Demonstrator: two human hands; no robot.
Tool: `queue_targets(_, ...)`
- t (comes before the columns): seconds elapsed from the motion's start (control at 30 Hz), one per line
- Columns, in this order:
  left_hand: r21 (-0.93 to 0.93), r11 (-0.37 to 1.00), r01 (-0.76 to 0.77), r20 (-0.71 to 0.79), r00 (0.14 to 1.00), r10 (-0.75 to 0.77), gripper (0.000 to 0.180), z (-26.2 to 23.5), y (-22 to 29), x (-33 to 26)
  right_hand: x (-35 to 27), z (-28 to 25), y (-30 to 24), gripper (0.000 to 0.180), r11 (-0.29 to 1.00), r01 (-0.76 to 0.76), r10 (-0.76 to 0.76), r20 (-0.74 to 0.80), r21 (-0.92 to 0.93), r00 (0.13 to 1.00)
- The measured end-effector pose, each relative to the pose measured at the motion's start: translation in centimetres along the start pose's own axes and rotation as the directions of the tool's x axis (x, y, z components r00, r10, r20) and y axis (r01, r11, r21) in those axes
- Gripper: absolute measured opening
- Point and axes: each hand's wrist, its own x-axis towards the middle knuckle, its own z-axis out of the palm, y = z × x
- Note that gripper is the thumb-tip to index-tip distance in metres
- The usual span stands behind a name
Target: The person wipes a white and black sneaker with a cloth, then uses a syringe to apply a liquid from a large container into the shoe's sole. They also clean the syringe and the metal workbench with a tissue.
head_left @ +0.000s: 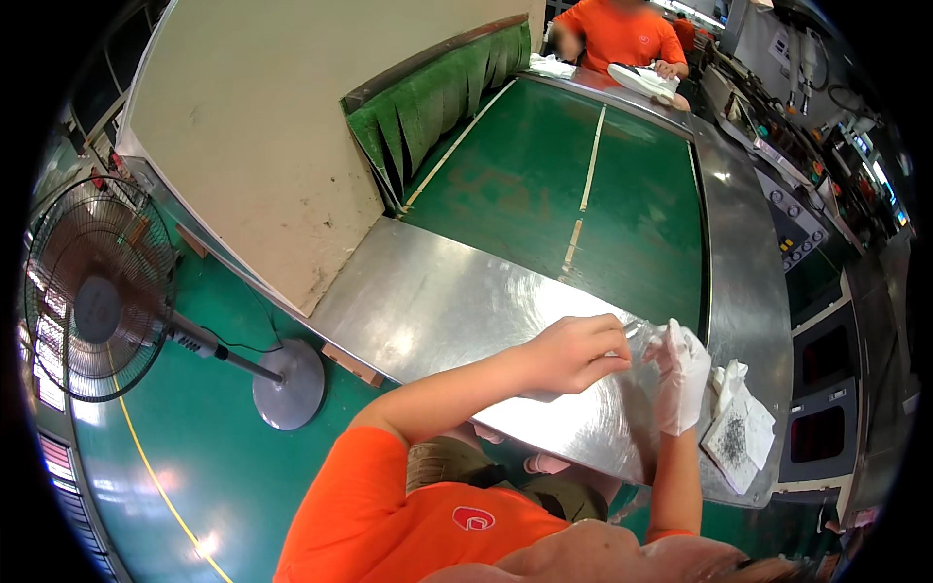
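Over the bright metal tabletop, my two hands face each other, a short gap apart. My left hand is bare, with its fingers closed in a pinch toward the right. My right hand wears a white glove and has its fingers bent inward. A small pale, shiny thing shows between the fingertips; its kind is too small to make out. Right of the gloved hand lies a white cloth pad with dark specks, a crumpled white piece at its top.
Beyond the metal stretches a green conveyor belt, with a green strip curtain along its left. A large beige panel rises at left, near a standing fan. At the far end, a person in orange handles a white shoe.
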Motion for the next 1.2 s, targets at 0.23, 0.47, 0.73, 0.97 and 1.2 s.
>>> queue_targets(0.23,0.342,0.921,-0.186,0.016,0.981,0.192,0.022,-2.1,1.2,0.3,0.5,-0.5,-1.5,0.019,0.998,-0.054,0.059,0.133,-0.039,0.989)
queue_targets(0.47,0.142,0.983,-0.118,-0.037,0.992,0.124,0.014,-0.7,0.8,0.5,0.1,-0.6,-1.7,0.03,0.995,-0.092,0.079,0.299,0.031,0.951)
queue_targets(0.73,-0.668,0.655,0.353,0.02,0.888,-0.459,0.011,-0.1,1.4,0.9,-1.9,3.4,-1.3,0.072,0.933,-0.36,0.303,0.484,0.027,0.821)
queue_targets(0.97,-0.581,0.802,0.14,-0.2,0.93,-0.307,0.009,-1.4,-0.3,1.2,-1.7,1.6,-3.3,0.039,0.917,-0.388,0.355,0.257,0.089,0.899)
queue_targets(1.2,-0.682,0.694,0.23,-0.219,0.841,-0.494,0.013,-1.8,-0.3,1.6,-1.0,0.6,-2.2,0.037,0.985,-0.086,0.079,0.054,0.149,0.995)
